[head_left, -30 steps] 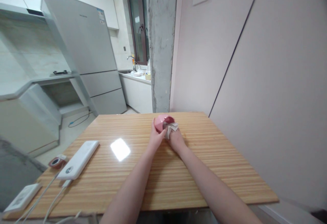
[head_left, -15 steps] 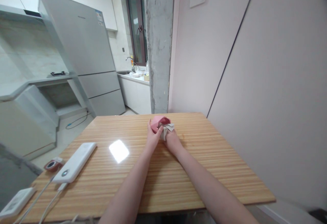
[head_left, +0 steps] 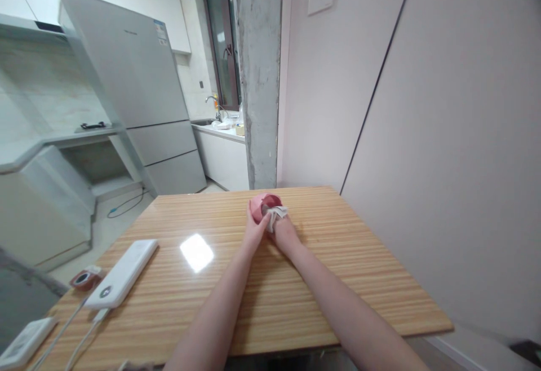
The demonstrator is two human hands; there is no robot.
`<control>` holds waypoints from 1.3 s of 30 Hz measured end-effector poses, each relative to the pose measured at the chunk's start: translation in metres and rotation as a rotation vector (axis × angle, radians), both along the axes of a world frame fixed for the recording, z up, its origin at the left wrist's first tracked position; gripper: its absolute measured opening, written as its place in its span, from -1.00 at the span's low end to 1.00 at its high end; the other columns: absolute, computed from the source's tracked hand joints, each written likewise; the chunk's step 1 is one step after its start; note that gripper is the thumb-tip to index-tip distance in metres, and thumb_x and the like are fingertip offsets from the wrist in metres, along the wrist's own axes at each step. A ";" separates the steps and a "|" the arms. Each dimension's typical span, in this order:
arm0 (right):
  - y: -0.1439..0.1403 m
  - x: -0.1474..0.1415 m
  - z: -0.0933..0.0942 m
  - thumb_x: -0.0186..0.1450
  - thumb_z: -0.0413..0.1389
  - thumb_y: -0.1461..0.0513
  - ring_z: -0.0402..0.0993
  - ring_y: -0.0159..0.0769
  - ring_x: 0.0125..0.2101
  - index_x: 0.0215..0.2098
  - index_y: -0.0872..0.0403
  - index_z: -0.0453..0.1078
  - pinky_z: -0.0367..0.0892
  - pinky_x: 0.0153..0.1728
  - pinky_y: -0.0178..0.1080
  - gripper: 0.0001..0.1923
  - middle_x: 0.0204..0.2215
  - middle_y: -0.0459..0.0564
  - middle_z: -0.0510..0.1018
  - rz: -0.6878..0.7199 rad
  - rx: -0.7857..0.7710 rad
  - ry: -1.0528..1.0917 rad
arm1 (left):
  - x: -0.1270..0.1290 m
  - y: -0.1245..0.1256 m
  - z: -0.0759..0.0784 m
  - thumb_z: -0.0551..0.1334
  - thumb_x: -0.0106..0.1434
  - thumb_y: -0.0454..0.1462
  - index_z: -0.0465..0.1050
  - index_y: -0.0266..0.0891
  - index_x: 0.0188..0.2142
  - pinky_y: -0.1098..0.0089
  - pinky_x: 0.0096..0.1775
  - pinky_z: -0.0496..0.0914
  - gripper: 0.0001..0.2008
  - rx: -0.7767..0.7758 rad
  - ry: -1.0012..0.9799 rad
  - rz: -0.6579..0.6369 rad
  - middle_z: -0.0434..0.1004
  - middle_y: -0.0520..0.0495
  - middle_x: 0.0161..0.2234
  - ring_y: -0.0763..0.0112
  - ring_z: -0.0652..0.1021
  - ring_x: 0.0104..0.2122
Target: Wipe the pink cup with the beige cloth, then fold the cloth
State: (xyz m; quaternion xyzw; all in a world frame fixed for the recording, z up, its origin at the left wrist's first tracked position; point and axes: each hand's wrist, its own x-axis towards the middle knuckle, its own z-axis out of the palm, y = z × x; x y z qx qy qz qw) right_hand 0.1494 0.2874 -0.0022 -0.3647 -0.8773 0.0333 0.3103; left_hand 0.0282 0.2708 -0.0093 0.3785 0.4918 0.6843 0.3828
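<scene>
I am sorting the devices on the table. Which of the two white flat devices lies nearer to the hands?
The larger white power bank, lying near the table's left edge. The smaller white device sits farther away, at the near-left corner.

White device (head_left: 23, 341) cut by left edge; cloth (head_left: 275, 216) partly hidden inside pink bowl (head_left: 258, 207).

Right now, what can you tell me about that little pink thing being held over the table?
The pink cup is small and rounded, smooth and glossy like plastic or glazed ceramic; which one is unclear. It is tipped on its side, its opening facing right. The left hand grips its left side, while the right hand pushes a crumpled pale cloth against its mouth. It sits near the far edge of the wooden table; whether it touches the tabletop is hidden.
</scene>
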 end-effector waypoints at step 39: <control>0.001 0.004 0.010 0.28 0.08 0.31 0.34 -0.15 -0.01 -0.04 0.02 0.43 0.14 0.07 -0.06 -0.71 -0.08 0.08 0.53 0.201 0.185 -0.007 | -0.020 -0.010 0.039 0.34 0.02 -0.19 0.33 -0.24 -0.26 0.39 -0.33 0.44 -0.68 -0.066 0.138 0.106 0.50 -0.05 -0.36 0.34 0.54 -0.34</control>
